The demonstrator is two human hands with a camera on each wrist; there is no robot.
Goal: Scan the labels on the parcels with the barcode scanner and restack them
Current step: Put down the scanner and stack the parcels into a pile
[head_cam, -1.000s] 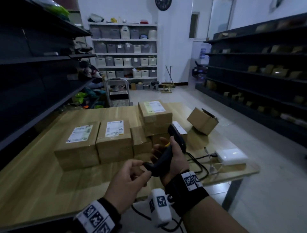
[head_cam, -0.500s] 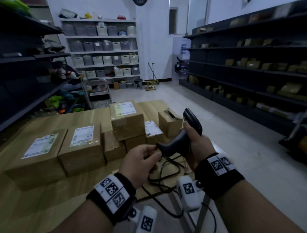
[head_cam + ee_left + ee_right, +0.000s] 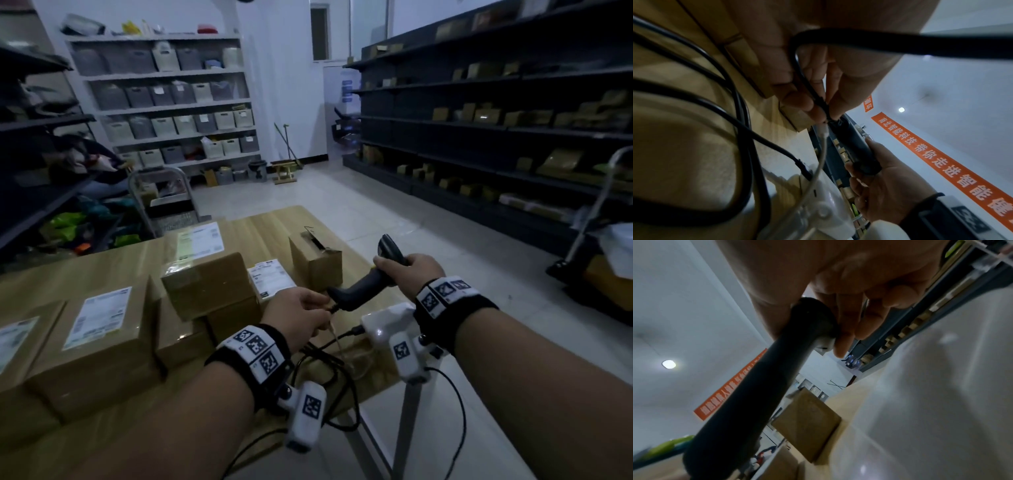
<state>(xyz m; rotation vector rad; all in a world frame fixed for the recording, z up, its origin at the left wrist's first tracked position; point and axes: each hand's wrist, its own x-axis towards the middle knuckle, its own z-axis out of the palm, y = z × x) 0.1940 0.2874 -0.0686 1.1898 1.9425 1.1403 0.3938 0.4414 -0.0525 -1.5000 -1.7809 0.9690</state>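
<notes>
A: Status of the hands?

B: Right hand [image 3: 416,270] wrapped round the barcode scanner [image 3: 368,284] near its head, held up off the worktop [image 3: 270,226], nose pointing away from the parcels. Left hand [image 3: 301,315] pinching the black cable [image 3: 809,87] right where it enters the butt of the handle.

A: So plugging in?

B: Seating or freeing the plug; cannot tell which. Either way, setup. No scanning underway, I judge.

A: Parcels?

B: On the worktop, left of the hands. Two labelled ones side by side [image 3: 99,329], a stacked one with its label up [image 3: 202,260], a small open box [image 3: 317,260] apart at the far edge.

A: Next?

B: Likely release the cable, turn the scanner's nose toward a label. Slack cable loops lie near the edge; keep them from snagging.
</notes>
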